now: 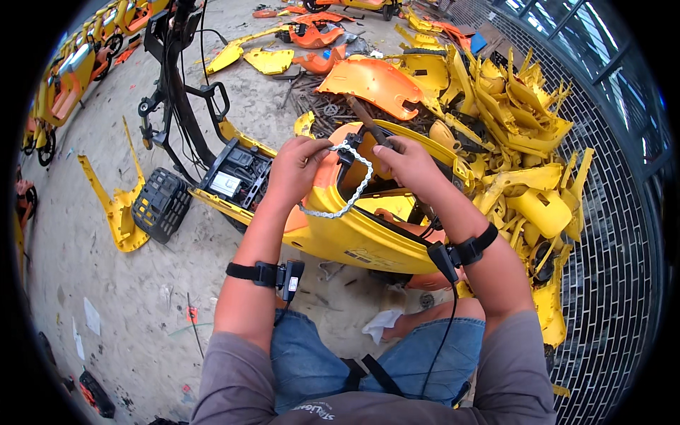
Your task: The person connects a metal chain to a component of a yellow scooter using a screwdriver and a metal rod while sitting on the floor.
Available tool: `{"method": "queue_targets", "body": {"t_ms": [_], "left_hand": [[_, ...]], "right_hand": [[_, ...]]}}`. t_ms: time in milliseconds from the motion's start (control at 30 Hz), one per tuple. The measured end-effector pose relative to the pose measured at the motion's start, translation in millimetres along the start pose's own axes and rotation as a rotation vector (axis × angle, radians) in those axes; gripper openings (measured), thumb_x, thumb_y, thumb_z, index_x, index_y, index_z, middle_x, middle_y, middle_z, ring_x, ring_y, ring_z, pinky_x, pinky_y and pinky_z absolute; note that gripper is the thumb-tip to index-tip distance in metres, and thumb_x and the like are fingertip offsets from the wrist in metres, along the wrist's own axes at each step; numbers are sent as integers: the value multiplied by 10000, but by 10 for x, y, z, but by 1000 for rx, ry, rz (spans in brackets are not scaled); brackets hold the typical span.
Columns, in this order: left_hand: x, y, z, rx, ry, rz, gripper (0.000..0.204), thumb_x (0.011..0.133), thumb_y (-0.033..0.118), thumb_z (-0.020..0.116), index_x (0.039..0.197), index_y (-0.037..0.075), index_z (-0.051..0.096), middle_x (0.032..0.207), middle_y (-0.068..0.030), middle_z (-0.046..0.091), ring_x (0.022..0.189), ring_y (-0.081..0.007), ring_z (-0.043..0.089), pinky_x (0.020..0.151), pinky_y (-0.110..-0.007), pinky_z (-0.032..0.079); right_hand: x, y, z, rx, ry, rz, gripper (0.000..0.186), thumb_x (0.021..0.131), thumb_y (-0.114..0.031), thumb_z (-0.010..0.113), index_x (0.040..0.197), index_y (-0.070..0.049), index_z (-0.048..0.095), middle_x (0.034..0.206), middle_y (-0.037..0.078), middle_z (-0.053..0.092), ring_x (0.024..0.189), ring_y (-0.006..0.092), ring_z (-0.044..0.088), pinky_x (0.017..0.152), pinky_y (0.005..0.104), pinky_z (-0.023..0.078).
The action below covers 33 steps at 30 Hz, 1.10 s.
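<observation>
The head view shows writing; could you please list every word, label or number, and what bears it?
Grey shirt: pale lettering, which I won't copy.
White label inside the yellow scooter: too small to read.
The yellow scooter's side: dark marking, too small.
Black left-forearm device: pale label, too small.

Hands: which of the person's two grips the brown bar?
The right hand, its fingers closed around the brown bar; the left hand instead pinches the silver chain.
</observation>
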<state>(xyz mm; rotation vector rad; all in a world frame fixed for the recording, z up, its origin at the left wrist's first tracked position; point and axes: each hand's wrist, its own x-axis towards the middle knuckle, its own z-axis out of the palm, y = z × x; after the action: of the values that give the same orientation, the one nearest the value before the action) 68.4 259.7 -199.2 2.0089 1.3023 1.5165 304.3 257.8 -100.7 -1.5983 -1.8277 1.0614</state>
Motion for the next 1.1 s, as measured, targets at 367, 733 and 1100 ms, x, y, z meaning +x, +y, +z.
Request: {"method": "queue_targets", "body": {"t_ms": [367,733,1100], "left_hand": [[11,16,29,8,128,89,157,891,79,696,1042,78,736,958,-104,675,897,-299,642,783,-372,521],[62,379,-152,-701,-62,-396,292,973,170,684,1185,-25,636,974,-62,715,905,-102,638,783,-249,499],[-36,863,-149,-879,62,-522,241,963,119,691,1157,-15,642,921,-53,703,764,-62,617,637,-203,474]], "right_hand": [[76,-141,-31,-294,128,-298,322,966,-303,656,1154,-43,632,756,102,623,690,235,612,680,373,499],[-178,-354,-160,58,-167,139,369,890,-381,776,1001,-48,661,707,-26,530,561,87,447,493,263,359],[-446,-547,150,297,-326,81,323,864,-283,811,1041,-66,650,691,-70,495,501,23,396,443,221,294]]}}
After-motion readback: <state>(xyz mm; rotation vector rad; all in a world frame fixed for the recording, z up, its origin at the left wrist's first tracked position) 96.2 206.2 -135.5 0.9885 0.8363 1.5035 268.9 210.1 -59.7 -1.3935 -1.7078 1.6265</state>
